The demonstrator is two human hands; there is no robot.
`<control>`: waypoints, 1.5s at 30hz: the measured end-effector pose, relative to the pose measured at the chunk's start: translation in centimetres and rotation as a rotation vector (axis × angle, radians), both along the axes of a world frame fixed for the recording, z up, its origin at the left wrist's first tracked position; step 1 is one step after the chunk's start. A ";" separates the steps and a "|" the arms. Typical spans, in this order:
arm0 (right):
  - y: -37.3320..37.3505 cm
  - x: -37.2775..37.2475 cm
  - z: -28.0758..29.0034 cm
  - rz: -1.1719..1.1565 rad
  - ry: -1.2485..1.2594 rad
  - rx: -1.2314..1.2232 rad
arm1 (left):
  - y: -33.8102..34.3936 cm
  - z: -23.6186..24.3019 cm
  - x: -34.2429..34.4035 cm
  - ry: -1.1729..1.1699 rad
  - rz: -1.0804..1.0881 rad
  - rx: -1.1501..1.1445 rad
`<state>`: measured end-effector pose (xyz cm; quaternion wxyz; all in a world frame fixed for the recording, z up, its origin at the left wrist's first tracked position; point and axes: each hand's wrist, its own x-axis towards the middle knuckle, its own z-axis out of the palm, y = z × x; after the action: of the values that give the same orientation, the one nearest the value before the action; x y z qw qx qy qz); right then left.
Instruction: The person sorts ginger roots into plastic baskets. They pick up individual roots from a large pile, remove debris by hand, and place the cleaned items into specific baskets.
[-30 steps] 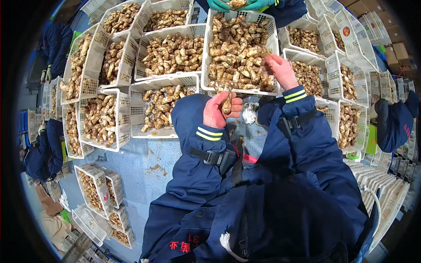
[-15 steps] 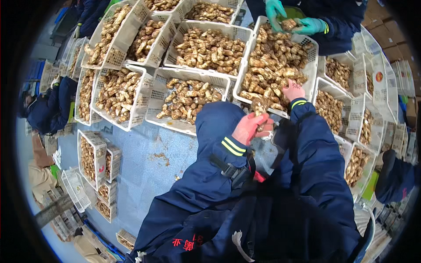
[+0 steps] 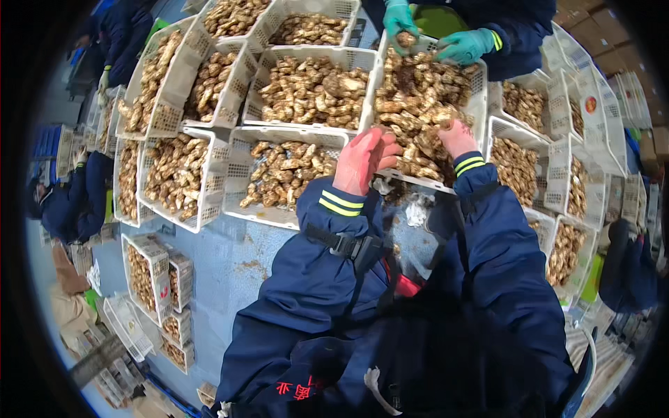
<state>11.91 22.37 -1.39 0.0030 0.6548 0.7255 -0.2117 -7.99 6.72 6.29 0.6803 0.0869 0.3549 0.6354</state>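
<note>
Thick-stemmed brown-and-white mushrooms [image 3: 420, 104] are heaped in a white perforated plastic crate [image 3: 478, 104] in front of me. At that crate's near left corner is my left hand [image 3: 364, 160], in a pink glove, its fingers stretched out and no mushroom visible in it. My right hand [image 3: 458, 139], pink-gloved too, reaches over the near right side of the heap. Its fingers are curled around a mushroom, partly hidden by the hand. Across the crate a co-worker's green-gloved hands [image 3: 465, 46] work over the same heap, one of them holding a mushroom.
More mushroom crates [image 3: 287, 174] stand to the left and behind, others [image 3: 514, 164] on the right. Stacked crates [image 3: 148, 272] stand on the blue floor [image 3: 221, 279] at left, with crumbs of debris nearby. Other people in dark jackets [image 3: 77, 198] are around the edges.
The mushroom that was in my left hand is gone from it; that hand has moved left and up to the crate's corner, fingers opened. My right hand stays at the heap. The view has shifted slightly.
</note>
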 end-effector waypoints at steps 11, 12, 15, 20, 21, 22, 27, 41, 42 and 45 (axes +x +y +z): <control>-14.5 -1.3 14.5 0.454 0.910 0.534 | -2.8 4.6 5.7 -0.144 0.047 0.077; -15.3 -1.2 15.7 0.573 0.803 0.562 | -3.3 3.7 5.1 -0.054 0.019 0.068; -15.6 -0.8 16.6 0.660 0.752 0.525 | -4.6 4.8 5.0 -0.152 0.044 0.120; -14.3 1.1 15.5 0.220 0.906 0.285 | -5.3 3.9 4.1 -0.090 0.044 0.031; -13.7 1.6 15.2 0.171 0.969 0.231 | -5.3 3.9 4.0 -0.061 0.037 0.015; -13.2 1.9 15.0 0.119 1.032 0.177 | -5.2 3.3 3.8 -0.089 0.028 0.022; -9.3 4.2 14.3 -0.177 1.059 0.012 | -5.1 2.4 3.2 -0.138 -0.042 0.033; 0.0 7.2 -6.5 0.506 -0.619 -0.167 | -0.3 1.2 0.5 0.042 0.014 0.048; -0.7 7.2 -6.8 0.609 -0.698 -0.111 | -1.3 1.4 1.1 0.011 -0.004 -0.003; -0.7 6.2 -6.1 0.537 -0.638 0.024 | -3.0 -0.2 3.0 0.016 -0.021 -0.098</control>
<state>18.06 21.66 -7.52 0.2750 0.4751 0.8357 0.0183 -4.98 3.70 6.06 0.6875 0.0624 0.3902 0.6093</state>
